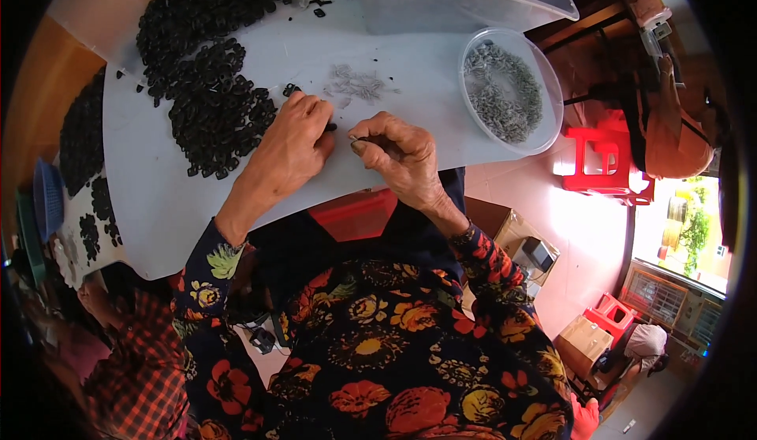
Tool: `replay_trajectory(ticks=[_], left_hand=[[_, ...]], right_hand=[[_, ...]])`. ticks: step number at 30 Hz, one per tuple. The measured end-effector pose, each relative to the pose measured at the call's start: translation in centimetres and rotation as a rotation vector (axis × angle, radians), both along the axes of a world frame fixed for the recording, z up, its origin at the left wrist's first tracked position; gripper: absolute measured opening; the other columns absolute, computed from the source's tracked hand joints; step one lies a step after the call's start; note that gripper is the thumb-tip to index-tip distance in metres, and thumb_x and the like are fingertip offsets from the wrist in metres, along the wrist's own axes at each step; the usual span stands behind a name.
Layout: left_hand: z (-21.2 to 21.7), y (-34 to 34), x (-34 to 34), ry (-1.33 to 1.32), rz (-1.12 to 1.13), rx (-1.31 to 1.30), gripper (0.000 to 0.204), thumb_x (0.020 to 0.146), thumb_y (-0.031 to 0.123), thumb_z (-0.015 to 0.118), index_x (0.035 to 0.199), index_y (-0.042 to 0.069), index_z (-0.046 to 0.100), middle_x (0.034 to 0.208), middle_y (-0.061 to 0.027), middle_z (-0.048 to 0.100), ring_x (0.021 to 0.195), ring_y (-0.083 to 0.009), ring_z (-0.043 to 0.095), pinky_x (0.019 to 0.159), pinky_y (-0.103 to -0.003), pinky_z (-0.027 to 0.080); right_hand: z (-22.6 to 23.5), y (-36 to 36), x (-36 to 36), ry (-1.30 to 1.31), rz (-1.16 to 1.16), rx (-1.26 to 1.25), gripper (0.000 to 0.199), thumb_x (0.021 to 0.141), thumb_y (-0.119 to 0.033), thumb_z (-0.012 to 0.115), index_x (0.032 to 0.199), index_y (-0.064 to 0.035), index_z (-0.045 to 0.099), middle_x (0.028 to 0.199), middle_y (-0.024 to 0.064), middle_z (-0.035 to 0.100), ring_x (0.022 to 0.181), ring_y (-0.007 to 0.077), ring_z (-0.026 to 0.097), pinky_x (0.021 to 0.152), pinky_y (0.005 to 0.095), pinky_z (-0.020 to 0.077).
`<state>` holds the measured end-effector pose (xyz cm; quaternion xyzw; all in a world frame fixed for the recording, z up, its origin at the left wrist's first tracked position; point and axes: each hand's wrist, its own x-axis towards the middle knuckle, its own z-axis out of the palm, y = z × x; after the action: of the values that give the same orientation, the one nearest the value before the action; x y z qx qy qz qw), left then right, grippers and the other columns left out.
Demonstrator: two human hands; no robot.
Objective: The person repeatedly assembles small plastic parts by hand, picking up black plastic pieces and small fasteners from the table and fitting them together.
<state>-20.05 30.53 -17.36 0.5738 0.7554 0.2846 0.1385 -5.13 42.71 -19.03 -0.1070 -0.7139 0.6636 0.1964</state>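
Observation:
Above the near edge of the pale table (418, 77), my two hands are close together, a small gap between them. My left hand (285, 147) is closed with its knuckles up, and a small black piece (330, 126) shows at its fingertips. Thumb and forefinger of my right hand (400, 154) pinch a tiny, thin metallic-looking piece (356, 137); its kind is too small to make out. Beyond my hands lies a loose scatter of small grey pieces (356, 85). Next to my left hand spreads a large heap of black ring-shaped plastic parts (213, 117).
A round clear tub (557, 109) of small grey pieces stands at the table's right edge. At the back is a clear plastic bin (426, 16) with black parts. A person in a checked shirt (142, 361) sits at left; red stools (597, 156) stand at right.

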Motion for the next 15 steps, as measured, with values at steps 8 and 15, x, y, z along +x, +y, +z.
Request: replay_trajectory(ticks=[8, 15], left_hand=[[-0.2, -1.1, 1.4, -0.634, 0.292, 0.170, 0.009, 0.084, 0.005, 0.058, 0.089, -0.002, 0.058, 0.075, -0.0072, 0.061, 0.068, -0.0140, 0.058, 0.064, -0.026, 0.046], [-2.0, -1.7, 1.8, -1.005, 0.349, 0.432, 0.025, 0.094, 0.016, 0.051, 0.104, -0.003, 0.063, 0.083, -0.0007, 0.063, 0.073, -0.0071, 0.053, 0.069, -0.023, 0.044]], right_hand=[[0.0, -0.6, -2.1, 0.057, 0.062, -0.301, 0.010, 0.090, -0.001, 0.057, 0.098, 0.0016, 0.061, 0.082, 0.0004, 0.059, 0.073, 0.0056, 0.052, 0.067, 0.0207, 0.0451], [0.9, -1.0, -4.1, 0.140, 0.004, -0.351, 0.009, 0.091, -0.005, 0.057, 0.098, 0.0010, 0.059, 0.084, 0.0002, 0.060, 0.072, 0.0066, 0.054, 0.066, 0.0218, 0.0465]])
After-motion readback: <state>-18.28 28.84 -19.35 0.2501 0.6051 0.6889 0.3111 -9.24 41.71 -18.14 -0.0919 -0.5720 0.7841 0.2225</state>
